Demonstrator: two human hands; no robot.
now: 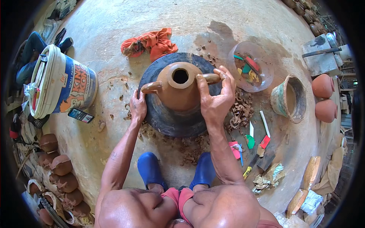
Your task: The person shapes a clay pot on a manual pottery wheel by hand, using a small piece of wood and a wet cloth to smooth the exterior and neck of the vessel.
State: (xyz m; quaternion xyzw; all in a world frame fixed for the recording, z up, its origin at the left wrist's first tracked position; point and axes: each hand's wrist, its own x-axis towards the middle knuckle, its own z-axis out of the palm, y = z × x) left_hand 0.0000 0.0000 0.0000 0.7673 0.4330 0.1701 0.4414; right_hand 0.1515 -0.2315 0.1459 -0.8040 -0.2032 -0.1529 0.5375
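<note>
A brown clay jar (pixel 177 95) with a round open mouth stands upright on a dark round potter's wheel (pixel 167 127). Two looped handles stick out from its shoulder: the left handle (pixel 151 87) and the right handle (pixel 210 78). My right hand (pixel 216 99) is at the right handle, thumb pressed near where it joins the jar and fingers curled round its outer end. Beside the wheel's left edge, just below the left handle, rests my left hand (pixel 138 106); its fingers point away from me, with nothing visible in them.
An orange cloth (pixel 161 41) lies beyond the wheel. A clear basin (pixel 264 78) with coloured scrapers and a worn pot (pixel 279 99) stand to the right, near clay scraps (pixel 241 110) and loose tools. On the left are a paint bucket (pixel 81 87), a phone (pixel 80 115) and stacked clay pots (pixel 61 165).
</note>
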